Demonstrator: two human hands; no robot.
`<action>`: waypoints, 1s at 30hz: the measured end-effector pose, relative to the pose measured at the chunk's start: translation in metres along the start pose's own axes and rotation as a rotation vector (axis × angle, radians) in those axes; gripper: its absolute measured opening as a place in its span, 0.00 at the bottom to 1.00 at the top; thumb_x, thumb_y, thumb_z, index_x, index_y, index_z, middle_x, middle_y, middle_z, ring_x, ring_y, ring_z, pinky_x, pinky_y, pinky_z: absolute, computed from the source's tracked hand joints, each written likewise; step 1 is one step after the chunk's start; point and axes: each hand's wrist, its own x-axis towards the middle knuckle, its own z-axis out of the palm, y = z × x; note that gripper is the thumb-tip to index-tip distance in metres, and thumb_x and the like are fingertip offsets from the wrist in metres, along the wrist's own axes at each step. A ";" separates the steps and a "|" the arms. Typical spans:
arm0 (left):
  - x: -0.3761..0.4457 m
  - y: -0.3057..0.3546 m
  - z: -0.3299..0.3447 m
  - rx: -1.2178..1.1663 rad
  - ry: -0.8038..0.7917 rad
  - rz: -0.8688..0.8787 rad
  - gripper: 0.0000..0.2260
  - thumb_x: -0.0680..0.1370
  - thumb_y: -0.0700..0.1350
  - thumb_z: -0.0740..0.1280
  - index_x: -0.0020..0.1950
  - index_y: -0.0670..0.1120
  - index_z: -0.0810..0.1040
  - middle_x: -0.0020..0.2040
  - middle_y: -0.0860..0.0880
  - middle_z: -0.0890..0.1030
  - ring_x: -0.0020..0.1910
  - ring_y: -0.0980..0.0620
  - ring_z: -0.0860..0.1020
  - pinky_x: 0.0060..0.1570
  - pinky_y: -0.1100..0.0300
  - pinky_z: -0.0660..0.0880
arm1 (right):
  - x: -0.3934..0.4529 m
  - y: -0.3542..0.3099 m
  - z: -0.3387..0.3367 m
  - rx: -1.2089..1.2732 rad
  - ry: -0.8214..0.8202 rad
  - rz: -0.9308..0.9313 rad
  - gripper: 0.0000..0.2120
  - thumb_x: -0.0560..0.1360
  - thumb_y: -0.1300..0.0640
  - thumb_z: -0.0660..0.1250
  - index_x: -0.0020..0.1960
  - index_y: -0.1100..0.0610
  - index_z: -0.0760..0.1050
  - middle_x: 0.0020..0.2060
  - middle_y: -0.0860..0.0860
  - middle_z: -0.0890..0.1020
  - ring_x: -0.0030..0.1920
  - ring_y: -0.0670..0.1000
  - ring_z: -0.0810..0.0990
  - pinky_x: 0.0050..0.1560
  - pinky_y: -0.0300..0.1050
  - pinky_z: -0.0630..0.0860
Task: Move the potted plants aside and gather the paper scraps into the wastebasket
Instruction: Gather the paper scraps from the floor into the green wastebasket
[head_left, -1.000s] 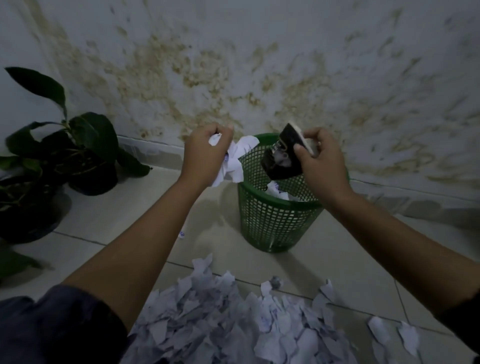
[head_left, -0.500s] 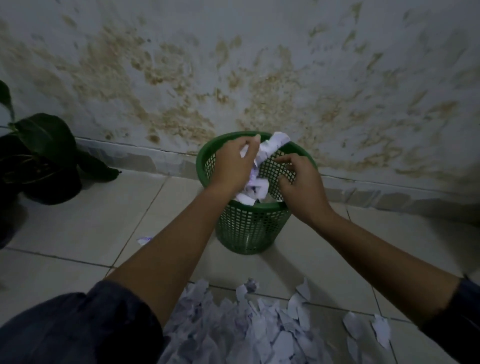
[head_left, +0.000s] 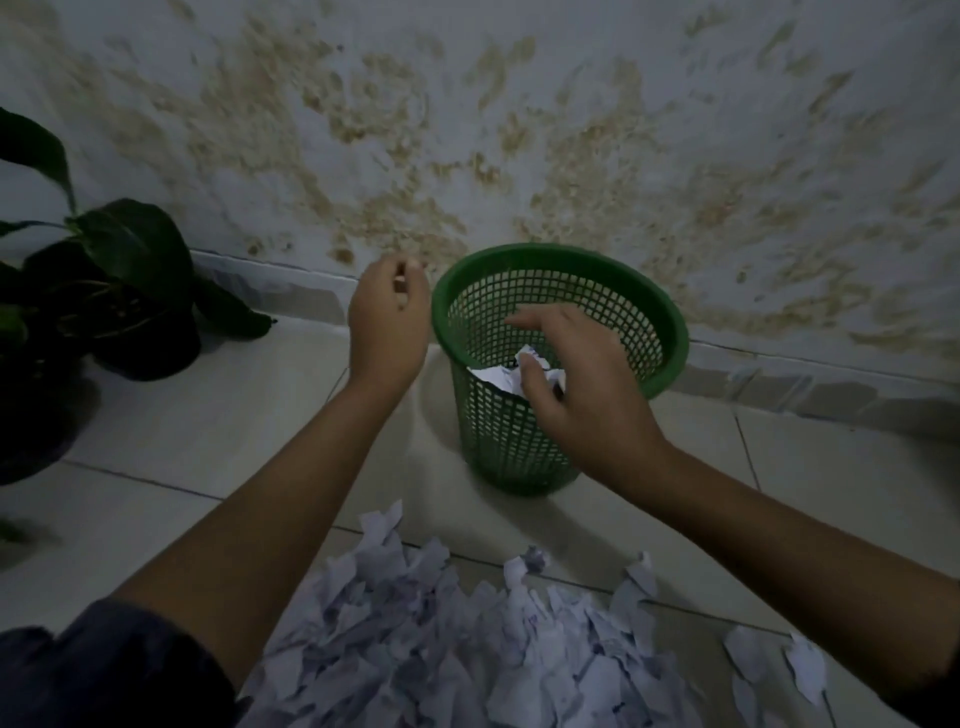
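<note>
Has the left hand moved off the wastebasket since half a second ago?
Yes. The left hand was over the wastebasket rim; now it sits just outside it, on the potted plant side.

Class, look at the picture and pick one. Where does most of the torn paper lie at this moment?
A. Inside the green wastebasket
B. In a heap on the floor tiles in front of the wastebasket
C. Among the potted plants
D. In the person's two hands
B: the big heap of paper scraps covers the tiles nearer the camera than the green wastebasket, which holds only a few pieces; neither the left hand nor the right hand carries a bundle.
</note>
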 end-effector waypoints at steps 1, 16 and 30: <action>-0.002 -0.016 -0.006 0.046 -0.001 -0.023 0.13 0.81 0.48 0.56 0.56 0.43 0.77 0.53 0.45 0.79 0.50 0.50 0.76 0.47 0.60 0.70 | -0.002 -0.009 0.004 0.000 -0.009 -0.050 0.13 0.75 0.59 0.62 0.58 0.57 0.75 0.57 0.52 0.78 0.60 0.52 0.74 0.63 0.56 0.68; -0.069 -0.190 -0.056 0.796 -0.885 -0.201 0.26 0.81 0.56 0.53 0.77 0.50 0.52 0.78 0.45 0.48 0.76 0.45 0.50 0.72 0.48 0.53 | -0.052 0.022 0.169 -0.031 -0.950 0.099 0.29 0.80 0.49 0.57 0.76 0.54 0.50 0.77 0.53 0.50 0.76 0.52 0.49 0.74 0.47 0.50; -0.196 -0.182 -0.080 0.377 -0.545 0.259 0.21 0.79 0.61 0.50 0.49 0.47 0.74 0.44 0.48 0.75 0.43 0.53 0.69 0.42 0.64 0.61 | -0.148 0.005 0.190 0.290 -0.503 0.052 0.15 0.77 0.48 0.58 0.61 0.52 0.67 0.55 0.50 0.73 0.55 0.46 0.69 0.55 0.40 0.65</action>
